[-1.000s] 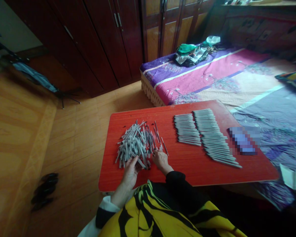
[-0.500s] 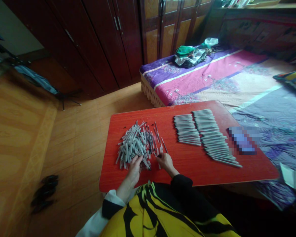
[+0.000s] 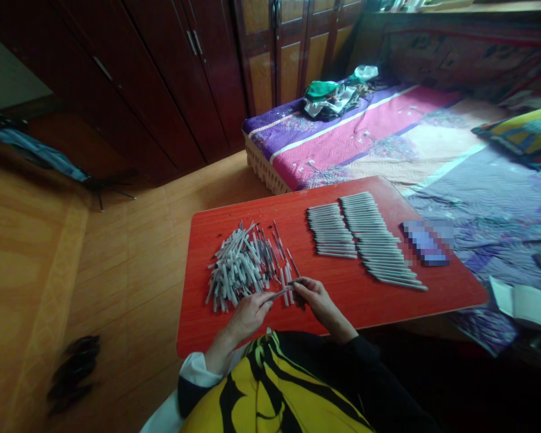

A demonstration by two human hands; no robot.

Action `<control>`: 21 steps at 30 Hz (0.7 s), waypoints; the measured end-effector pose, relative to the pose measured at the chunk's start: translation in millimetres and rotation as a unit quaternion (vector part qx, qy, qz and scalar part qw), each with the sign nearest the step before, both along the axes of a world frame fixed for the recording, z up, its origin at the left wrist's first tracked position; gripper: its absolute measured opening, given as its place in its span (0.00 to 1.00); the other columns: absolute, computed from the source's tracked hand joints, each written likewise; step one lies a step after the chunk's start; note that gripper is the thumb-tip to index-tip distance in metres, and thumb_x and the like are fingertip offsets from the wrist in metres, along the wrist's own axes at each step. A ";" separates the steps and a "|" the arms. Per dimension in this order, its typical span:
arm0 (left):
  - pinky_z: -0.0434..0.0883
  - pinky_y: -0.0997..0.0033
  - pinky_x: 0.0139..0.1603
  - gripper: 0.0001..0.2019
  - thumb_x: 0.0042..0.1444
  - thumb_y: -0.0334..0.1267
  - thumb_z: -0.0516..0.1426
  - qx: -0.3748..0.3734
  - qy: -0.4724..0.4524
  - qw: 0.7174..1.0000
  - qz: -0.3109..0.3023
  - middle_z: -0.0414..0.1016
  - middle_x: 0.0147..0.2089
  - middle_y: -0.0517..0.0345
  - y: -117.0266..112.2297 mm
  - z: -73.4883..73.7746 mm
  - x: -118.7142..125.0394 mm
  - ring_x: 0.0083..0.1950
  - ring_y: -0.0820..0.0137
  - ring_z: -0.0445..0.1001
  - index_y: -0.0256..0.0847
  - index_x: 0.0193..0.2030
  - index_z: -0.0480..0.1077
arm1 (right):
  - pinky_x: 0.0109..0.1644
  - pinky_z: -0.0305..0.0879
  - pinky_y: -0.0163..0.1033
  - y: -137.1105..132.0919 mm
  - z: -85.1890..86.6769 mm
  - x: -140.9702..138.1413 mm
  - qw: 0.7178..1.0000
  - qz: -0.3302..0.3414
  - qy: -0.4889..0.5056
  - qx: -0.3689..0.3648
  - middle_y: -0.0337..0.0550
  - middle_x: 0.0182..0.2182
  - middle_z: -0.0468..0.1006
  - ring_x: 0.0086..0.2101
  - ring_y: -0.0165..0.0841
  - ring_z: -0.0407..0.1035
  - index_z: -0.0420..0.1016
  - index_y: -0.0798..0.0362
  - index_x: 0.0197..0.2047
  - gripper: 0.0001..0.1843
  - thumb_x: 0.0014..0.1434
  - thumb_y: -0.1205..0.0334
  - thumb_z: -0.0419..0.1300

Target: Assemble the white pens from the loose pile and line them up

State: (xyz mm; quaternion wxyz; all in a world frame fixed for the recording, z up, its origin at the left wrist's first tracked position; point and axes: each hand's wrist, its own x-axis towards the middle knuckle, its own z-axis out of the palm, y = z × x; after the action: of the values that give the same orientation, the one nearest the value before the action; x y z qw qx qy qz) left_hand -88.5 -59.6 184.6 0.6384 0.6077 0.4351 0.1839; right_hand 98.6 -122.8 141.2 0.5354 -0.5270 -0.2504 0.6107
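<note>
A low red table (image 3: 342, 288) stands in front of me. On its left lies a loose heap of grey pen barrels and thin dark refills (image 3: 241, 264). My left hand (image 3: 250, 313) is closed on a grey pen barrel (image 3: 275, 295) just below the heap. My right hand (image 3: 313, 296) pinches a thin refill at the barrel's tip, and the two hands nearly meet. On the right side lie two neat rows of finished grey pens (image 3: 365, 237).
A blurred flat object (image 3: 426, 242) lies at the table's right end. Quilted bedding (image 3: 365, 132) with a pile of clothes (image 3: 331, 96) lies behind the table. Dark wooden wardrobes (image 3: 162, 78) line the back. Dark slippers (image 3: 72, 370) rest on the wooden floor at left. A white paper (image 3: 520, 300) lies at right.
Both hands have left the heap and drawn together near the table's front edge, the left now with a barrel, the right with a refill. The view has shifted slightly.
</note>
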 end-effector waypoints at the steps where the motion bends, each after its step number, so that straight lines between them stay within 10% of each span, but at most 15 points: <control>1: 0.62 0.73 0.49 0.12 0.44 0.28 0.59 -0.008 -0.003 1.000 0.004 0.78 0.39 0.55 -0.3 0.4 1.6 0.45 0.64 0.71 0.46 0.36 0.77 | 0.16 0.56 0.28 -1.2 1.1 -0.2 1.000 0.003 -0.005 0.002 0.34 0.16 0.69 0.16 0.24 0.62 0.70 0.57 0.32 0.18 0.49 0.48 0.61; 11: 0.67 0.72 0.42 0.08 0.46 0.32 0.60 0.097 -0.007 0.995 -0.025 0.76 0.32 0.55 -4.2 12.6 1.9 0.38 0.64 0.74 0.48 0.33 0.76 | 0.15 0.56 0.28 -7.7 5.8 -3.5 0.998 0.032 -0.048 -0.002 0.35 0.16 0.70 0.15 0.24 0.62 0.72 0.58 0.32 0.19 0.48 0.48 0.61; 21: 0.60 0.78 0.25 0.07 0.52 0.39 0.58 0.202 0.079 0.961 -0.172 0.71 0.26 0.56 -36.4 34.6 -28.6 0.24 0.72 0.68 0.50 0.36 0.76 | 0.19 0.56 0.31 -64.3 58.5 -33.3 0.998 0.025 -0.037 -0.041 0.37 0.15 0.69 0.16 0.25 0.60 0.73 0.55 0.28 0.20 0.47 0.44 0.61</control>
State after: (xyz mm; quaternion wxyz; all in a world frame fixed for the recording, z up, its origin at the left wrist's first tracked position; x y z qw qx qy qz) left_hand -117.1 -96.0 219.2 0.4879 0.8021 0.3274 0.1066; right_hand 65.3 -187.2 199.6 0.4885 -0.5642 -0.2575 0.6138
